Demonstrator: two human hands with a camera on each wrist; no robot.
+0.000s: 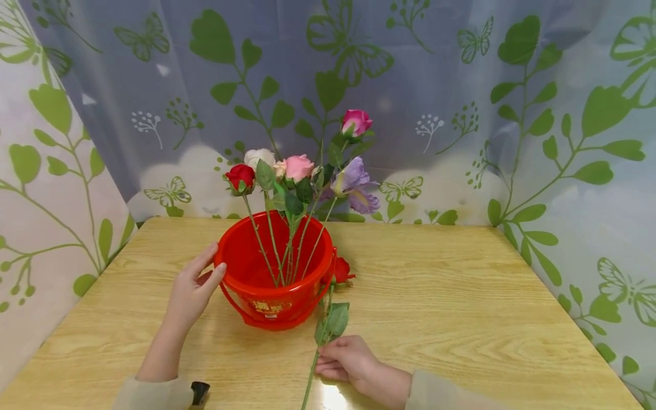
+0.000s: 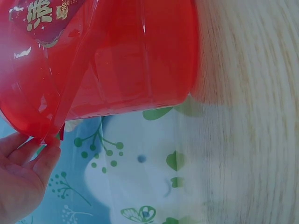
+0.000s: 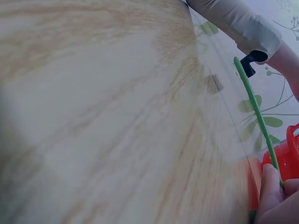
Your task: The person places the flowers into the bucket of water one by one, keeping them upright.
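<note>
A red plastic bucket (image 1: 274,304) stands on the table with several artificial flowers upright inside it. My left hand (image 1: 192,290) holds the bucket's left rim, thumb and fingers at its edge; in the left wrist view the fingers (image 2: 44,161) meet the rim beside the handle. To the right of the bucket, my right hand (image 1: 351,361) pinches the green stem of a red rose (image 1: 342,270), below its leaves (image 1: 337,320). The bucket partly hides that bloom. The stem's lower end (image 3: 254,102) sticks out past my right hand in the right wrist view.
In the bucket stand a red rose (image 1: 240,177), a pink rose (image 1: 299,168), a white flower (image 1: 259,158), a magenta rose (image 1: 357,122) and a purple iris (image 1: 353,182). The wooden table (image 1: 461,296) meets a leaf-patterned curtain (image 1: 435,85) at the back.
</note>
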